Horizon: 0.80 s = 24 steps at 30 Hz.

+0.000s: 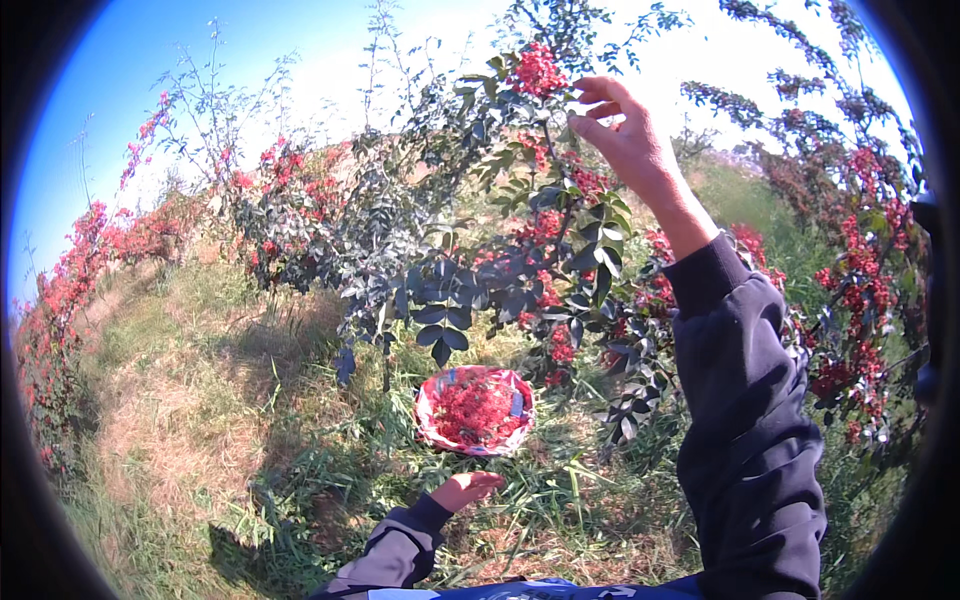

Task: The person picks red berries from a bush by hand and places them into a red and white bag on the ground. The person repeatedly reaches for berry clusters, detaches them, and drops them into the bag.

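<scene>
My right hand [619, 135] is raised at the upper right of centre, its thumb and fingers apart. Its fingertips are just right of a cluster of small red berries [538, 71] at the top of a leafy branch, and I see no berry between them. Low in the view, my left hand [471, 489] reaches to the right with its fingers stretched out and nothing visible in it. Just beyond that hand, a round basket [424, 420] with a red and white rim stands on the grass, holding many loose red berries [472, 409].
More berry clusters [544, 225] hang along the branch above the basket. Berry-laden shrubs stand at the left [82, 247] and right [862, 277]. Dark green leaves [442, 315] overhang the basket's far side. Grass and dry straw [180, 390] cover the ground.
</scene>
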{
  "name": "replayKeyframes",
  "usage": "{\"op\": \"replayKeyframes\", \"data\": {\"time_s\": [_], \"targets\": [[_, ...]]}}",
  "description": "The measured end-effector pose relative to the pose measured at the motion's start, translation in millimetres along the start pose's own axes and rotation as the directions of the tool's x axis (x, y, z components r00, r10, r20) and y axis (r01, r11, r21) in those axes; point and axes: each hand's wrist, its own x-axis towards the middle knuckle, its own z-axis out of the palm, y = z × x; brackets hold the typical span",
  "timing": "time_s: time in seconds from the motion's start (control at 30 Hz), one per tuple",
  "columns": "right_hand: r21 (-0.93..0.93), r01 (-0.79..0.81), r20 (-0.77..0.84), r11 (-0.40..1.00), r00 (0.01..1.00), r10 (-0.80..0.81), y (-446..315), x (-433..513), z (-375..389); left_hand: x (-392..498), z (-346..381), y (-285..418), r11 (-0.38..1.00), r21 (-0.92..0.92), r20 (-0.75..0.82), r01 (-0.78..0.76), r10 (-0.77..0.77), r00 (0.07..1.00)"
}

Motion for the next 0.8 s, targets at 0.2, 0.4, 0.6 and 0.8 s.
{"op": "replayKeyframes", "data": {"time_s": [0.2, 0.4, 0.6, 0.8], "targets": [[-0.526, 0.261, 0.017, 0.809, 0.955, -0.297, 43, 76, 39, -27, 6, 65, 0.991, -0.089, -0.142, 0.104, -0.116, 0.983], [-0.495, 0.178, 0.269, 0.85, 0.962, -0.045, 82, 112, 39, -43, 5, 110, 0.99, -0.138, -0.092, -0.021, 0.008, 0.996], [0.18, -0.165, 0.117, 0.97, 0.982, 0.146, 58, 87, 18, -43, 0, 213, 0.983, 0.094, -0.115, -0.157, 0.167, 0.979], [0.372, -0.185, 0.074, 0.91, 0.983, 0.17, 47, 56, 5, 38, 0, 342, 0.733, 0.317, -0.268, -0.602, 0.678, 0.685]]}}
